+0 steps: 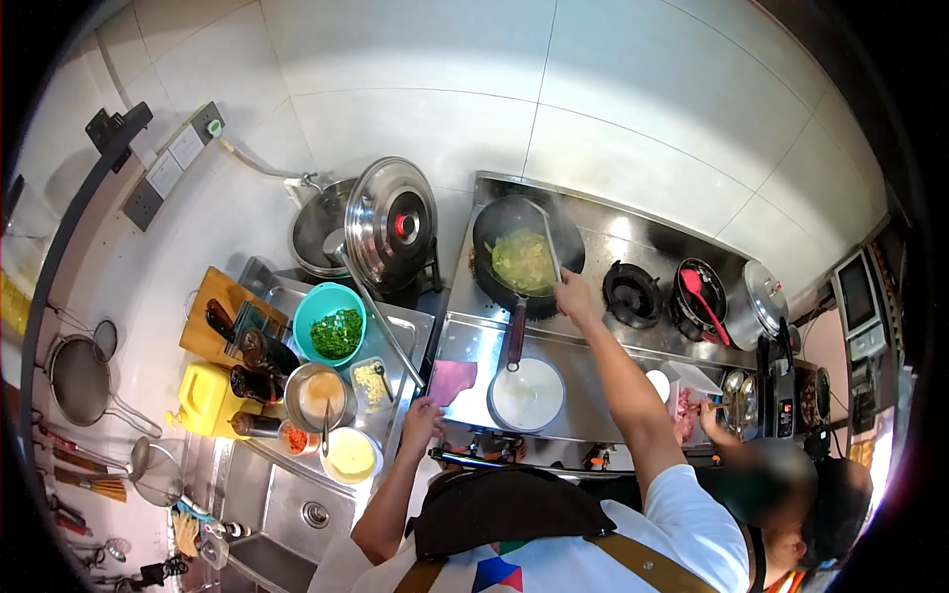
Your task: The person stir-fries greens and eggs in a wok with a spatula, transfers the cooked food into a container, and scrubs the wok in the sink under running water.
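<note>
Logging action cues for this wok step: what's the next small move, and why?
Probably bring the pink cloth to the wok handle with the left hand to steady the wok. The handle is ungripped, the cloth is right by the left fingers, and the right hand is busy holding a metal utensil over the wok.

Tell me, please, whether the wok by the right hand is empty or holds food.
Not empty: yellow-green food lies in the wok, its dark sides showing around.
</note>
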A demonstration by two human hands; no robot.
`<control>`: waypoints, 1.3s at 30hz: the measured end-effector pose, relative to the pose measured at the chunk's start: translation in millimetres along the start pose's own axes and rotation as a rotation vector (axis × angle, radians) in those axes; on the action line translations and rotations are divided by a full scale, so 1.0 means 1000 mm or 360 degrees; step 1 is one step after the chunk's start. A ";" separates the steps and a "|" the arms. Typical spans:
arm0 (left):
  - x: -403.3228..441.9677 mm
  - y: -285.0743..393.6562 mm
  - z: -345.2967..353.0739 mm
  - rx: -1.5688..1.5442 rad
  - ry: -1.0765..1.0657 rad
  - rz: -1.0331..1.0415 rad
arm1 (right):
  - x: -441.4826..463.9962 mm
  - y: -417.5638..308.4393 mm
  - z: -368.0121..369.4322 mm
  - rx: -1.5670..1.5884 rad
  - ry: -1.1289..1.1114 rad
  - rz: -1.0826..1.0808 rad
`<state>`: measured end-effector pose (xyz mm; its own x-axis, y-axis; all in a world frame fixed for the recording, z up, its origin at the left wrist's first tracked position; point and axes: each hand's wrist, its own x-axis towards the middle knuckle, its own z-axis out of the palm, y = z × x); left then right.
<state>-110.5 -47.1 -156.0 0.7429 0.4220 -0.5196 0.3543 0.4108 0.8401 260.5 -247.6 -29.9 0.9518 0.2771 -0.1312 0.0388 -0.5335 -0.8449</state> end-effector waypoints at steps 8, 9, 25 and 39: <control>0.038 0.036 -0.018 0.0022 0.0226 0.0368 | -0.004 0.045 -0.006 -0.1101 -0.0184 -0.0409; 0.040 0.046 -0.027 0.0107 0.0301 0.0399 | -0.031 0.010 -0.023 -0.1235 -0.0312 -0.0258; 0.210 0.125 -0.170 0.2451 0.0762 -0.0162 | -0.142 -0.032 -0.085 -0.0654 -0.0202 -0.0003; 0.265 0.127 -0.231 0.1762 0.0672 0.0434 | -0.119 -0.049 -0.113 -0.1393 -0.0299 -0.0212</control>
<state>0.3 303.3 -222.4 0.6986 0.7013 -0.1416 0.6616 -0.5579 0.5010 179.5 -345.3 85.5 0.8606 0.4651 -0.2075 0.4357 -0.8833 -0.1728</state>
